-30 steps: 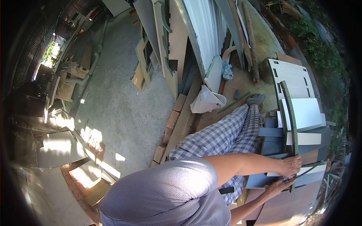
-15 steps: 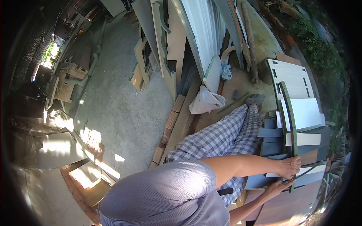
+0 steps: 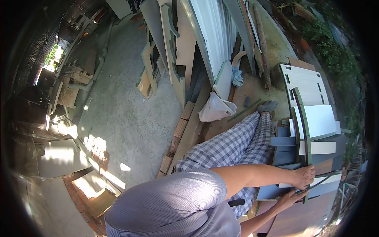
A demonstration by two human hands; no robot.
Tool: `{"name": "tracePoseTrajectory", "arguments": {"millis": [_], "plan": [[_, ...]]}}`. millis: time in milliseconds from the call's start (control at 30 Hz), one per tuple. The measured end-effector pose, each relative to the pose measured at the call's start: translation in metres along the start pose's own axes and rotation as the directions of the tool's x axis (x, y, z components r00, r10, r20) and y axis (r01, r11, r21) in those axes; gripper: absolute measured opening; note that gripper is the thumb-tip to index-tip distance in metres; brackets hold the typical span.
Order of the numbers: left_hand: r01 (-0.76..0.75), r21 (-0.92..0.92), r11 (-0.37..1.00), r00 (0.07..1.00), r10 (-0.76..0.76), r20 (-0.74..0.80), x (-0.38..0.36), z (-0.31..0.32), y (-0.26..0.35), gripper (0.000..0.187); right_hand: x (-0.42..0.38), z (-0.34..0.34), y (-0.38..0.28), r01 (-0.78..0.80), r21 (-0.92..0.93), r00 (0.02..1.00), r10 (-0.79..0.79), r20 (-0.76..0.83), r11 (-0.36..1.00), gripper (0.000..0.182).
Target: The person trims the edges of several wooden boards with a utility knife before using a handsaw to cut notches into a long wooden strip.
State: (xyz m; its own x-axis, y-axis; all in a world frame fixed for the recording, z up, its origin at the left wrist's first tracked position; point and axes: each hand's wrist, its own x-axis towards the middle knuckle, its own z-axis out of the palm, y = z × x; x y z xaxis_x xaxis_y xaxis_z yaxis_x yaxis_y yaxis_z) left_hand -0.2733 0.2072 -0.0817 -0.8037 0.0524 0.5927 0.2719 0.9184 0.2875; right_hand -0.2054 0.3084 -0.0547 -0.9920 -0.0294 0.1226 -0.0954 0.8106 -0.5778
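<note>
A long, slightly curved green-edged strip (image 3: 303, 122) lies across a pile of board pieces at the right. Near its lower end my left hand (image 3: 304, 177) is closed over it, the knuckles showing. Just below, my right hand (image 3: 290, 199) reaches in with its fingers closed at the near end of a thin dark strip (image 3: 325, 175), which crosses the green-edged one and points outward. The exact grip under both hands is partly hidden. Under them lie grey-blue panels (image 3: 285, 157) and a white strip (image 3: 325, 147).
A white slotted panel (image 3: 304, 81) and a white sheet (image 3: 319, 118) lie farther up the pile. Tall boards (image 3: 187, 51) lean beside a corrugated sheet (image 3: 213, 35). A white bag (image 3: 213, 108) sits by a row of bricks (image 3: 179, 132). My checked trouser legs (image 3: 221, 138) stretch alongside the pile.
Both hands keep their hold at nearly the same place. The view has shifted very slightly, and the right hand's fingers look a little moved.
</note>
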Motion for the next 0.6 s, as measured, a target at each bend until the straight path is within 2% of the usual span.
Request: {"name": "tracePoseTrajectory", "arguments": {"millis": [167,333,433,600], "plan": [[0.007,-0.018,1.0,1.0,-0.007,-0.002,0.0,-0.002,0.0,0.034,0.0,-0.001,-0.001,-0.014,0.015,1.0,0.013,0.015,1.0,0.056],[0.011,-0.021,1.0,1.0,-0.011,0.016,0.0,0.0,0.0,0.035,0.001,0.002,0.006,0.072,0.022,0.997,-0.071,-0.031,0.997,0.058],[0.004,-0.002,1.0,1.0,-0.004,0.011,0.0,0.001,0.0,0.035,0.004,0.004,0.012,0.007,0.017,1.0,-0.007,-0.011,1.0,0.058],[0.003,-0.022,1.0,0.999,-0.002,0.046,0.002,0.005,0.0,0.036,0.001,0.002,0.007,0.004,0.03,1.0,-0.003,-0.015,1.0,0.057]]}}
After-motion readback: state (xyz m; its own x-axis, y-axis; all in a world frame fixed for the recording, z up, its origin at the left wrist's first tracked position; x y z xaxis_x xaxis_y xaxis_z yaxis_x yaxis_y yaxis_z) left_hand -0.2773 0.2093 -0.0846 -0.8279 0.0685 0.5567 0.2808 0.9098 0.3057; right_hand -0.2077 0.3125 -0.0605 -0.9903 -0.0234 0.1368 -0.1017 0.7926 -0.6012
